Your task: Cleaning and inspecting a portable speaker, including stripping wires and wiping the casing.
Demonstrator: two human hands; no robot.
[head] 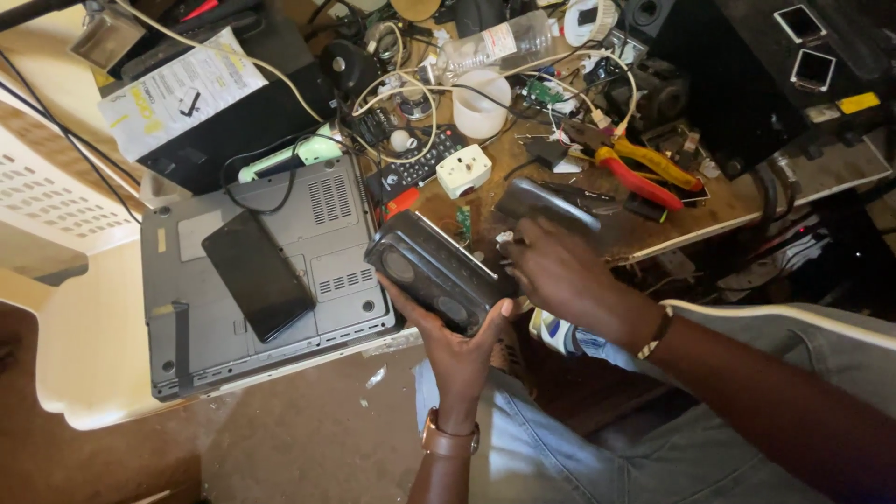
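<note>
**Two hands on a small speaker over a crowded repair bench**

The dark portable speaker [437, 271] sits in the air at the near edge of the workbench [747, 210], just right of the upturned grey laptop [261, 271] with a black phone [257, 275] lying on it. It looks like a rigid plastic shell with two round drivers on its face: likely light to middling in weight, stiff, smooth enough to slip, and the driver cones probably fragile, so the safer hold seems to be along the long edges and ends rather than on the face.

The left hand [457, 341] cradles it from below, fingers partly curled, thumb up against the near right corner. The right hand [560, 275] closes around a grey curved piece [546, 203] at the speaker's far right end; whether that is a separate cover or part of the body, I cannot tell. Red and yellow-handled pliers [644, 173] lie farther right, a white plug adapter [464, 171] just beyond.
</note>
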